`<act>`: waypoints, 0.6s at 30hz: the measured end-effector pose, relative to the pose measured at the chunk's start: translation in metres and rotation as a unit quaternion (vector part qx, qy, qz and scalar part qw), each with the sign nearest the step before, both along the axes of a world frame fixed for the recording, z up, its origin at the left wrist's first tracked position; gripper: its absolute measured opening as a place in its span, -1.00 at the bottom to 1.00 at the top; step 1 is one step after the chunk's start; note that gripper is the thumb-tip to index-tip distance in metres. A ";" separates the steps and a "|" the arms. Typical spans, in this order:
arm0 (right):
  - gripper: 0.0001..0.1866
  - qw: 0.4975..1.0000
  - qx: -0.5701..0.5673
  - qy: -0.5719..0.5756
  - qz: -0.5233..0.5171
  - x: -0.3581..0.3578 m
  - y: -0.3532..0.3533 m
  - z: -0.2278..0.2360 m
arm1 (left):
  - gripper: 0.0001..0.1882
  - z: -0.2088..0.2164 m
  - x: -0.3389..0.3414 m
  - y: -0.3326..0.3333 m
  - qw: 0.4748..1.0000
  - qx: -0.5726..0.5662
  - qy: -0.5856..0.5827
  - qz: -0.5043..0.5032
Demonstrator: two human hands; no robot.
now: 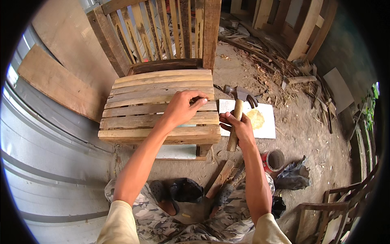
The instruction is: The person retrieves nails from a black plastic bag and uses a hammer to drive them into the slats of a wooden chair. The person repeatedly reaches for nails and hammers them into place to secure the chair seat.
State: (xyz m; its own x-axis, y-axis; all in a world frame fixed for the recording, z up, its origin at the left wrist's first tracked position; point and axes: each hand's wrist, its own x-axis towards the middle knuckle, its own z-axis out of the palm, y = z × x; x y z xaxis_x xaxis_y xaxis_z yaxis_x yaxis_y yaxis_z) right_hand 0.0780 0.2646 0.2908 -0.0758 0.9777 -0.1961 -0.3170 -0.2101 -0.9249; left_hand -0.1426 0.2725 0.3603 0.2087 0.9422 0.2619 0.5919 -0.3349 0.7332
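A claw hammer [234,138] is in my right hand [243,129], gripped around its thick wooden handle. Its dark metal head [242,93] points away from me, to the right of a wooden chair. My left hand [182,106] hovers over the chair's slatted seat [140,120], near its right edge. Thumb and fingers are pinched together there, and whatever they hold is too small to make out. The seat slats are pale, rough strips lying side by side with narrow gaps. Behind them rises the chair's slatted back [162,34].
A white sheet [266,132] with a yellowish patch lies right of the chair. Nearer stand a red can [273,160] and a crumpled dark bag [294,175]. Wood scraps [280,87] litter the floor beyond. Corrugated metal sheeting [48,162] and leaning boards [57,83] line the left.
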 end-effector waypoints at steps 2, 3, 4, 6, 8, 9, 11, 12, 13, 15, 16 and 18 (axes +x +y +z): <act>-0.65 1.000 -0.001 -0.002 0.005 0.002 -0.002 -0.002 | -0.76 -0.008 -0.005 0.002 1.000 0.010 -0.007 -0.001; -0.65 1.000 -0.002 -0.003 0.006 0.003 -0.003 -0.001 | -0.76 -0.012 -0.007 0.003 1.000 0.015 -0.010 -0.001; -0.64 1.000 -0.003 -0.006 0.008 0.005 -0.004 -0.001 | -0.76 -0.011 -0.007 0.002 1.000 0.011 -0.006 0.001; -0.64 1.000 -0.009 -0.012 0.008 0.008 -0.005 -0.002 | -0.75 -0.010 -0.005 0.001 1.000 0.005 0.003 0.007; -0.65 1.000 -0.013 -0.018 0.007 0.009 -0.007 -0.001 | -0.74 -0.012 -0.007 -0.001 1.000 0.026 0.003 0.009; -0.66 1.000 -0.015 -0.021 0.004 0.008 -0.008 0.001 | -0.74 -0.013 -0.008 -0.001 0.999 0.037 0.004 0.011; -0.67 1.000 -0.015 -0.024 -0.001 0.010 -0.009 0.002 | -0.74 -0.012 -0.008 0.000 0.999 0.030 0.009 0.011; -0.66 1.000 -0.014 -0.021 -0.003 0.011 -0.009 0.002 | -0.74 -0.011 -0.008 0.000 1.000 0.026 0.012 0.012; -0.66 1.000 -0.013 -0.019 -0.004 0.012 -0.008 0.001 | -0.74 -0.010 -0.007 0.000 1.000 0.019 0.017 0.018; -0.66 1.000 -0.013 -0.021 -0.004 0.013 -0.008 0.001 | -0.74 -0.008 -0.005 -0.001 0.999 0.003 0.027 0.032; -0.66 1.000 -0.013 -0.022 -0.003 0.012 -0.008 0.001 | -0.74 -0.009 -0.006 -0.002 0.999 0.005 0.029 0.034; -0.66 1.000 -0.012 -0.025 0.002 0.012 -0.009 0.001 | -0.73 -0.011 -0.008 -0.001 0.999 0.009 0.034 0.036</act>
State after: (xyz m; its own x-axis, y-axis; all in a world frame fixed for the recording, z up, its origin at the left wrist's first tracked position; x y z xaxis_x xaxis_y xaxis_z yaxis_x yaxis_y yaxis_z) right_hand 0.0898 0.2561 0.2920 -0.0685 0.9722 -0.2239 -0.2707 -0.2341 -0.9338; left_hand -0.1504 0.2712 0.3497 0.1579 0.9510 0.2658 0.6635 -0.3015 0.6847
